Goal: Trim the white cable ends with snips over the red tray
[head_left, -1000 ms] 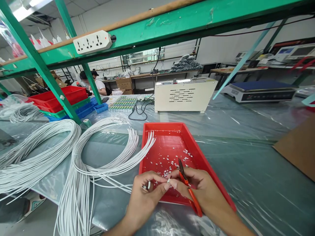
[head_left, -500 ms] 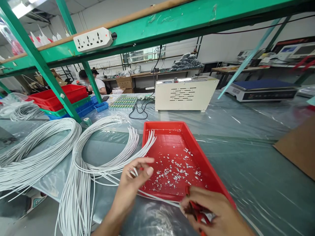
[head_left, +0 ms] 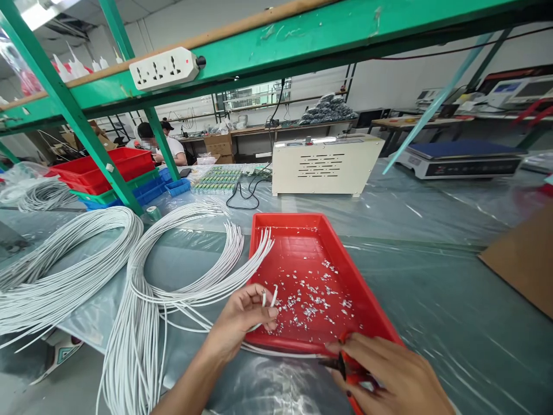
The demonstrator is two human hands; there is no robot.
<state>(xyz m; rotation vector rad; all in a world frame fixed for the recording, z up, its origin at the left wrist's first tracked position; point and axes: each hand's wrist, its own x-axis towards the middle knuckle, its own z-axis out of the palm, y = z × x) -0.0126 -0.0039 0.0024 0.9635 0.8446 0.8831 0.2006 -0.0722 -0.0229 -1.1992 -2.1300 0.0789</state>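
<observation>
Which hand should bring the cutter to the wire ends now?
Right, probably. The right hand already grips the red-handled cutters at the red tray's near rim, while the left hand pinches two white wire ends over the tray.

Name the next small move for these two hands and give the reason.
Probably bring the right hand with the red-handled cutters up to the left hand, which pinches two white wire ends over the red tray, where the earlier snippets lie.
</observation>
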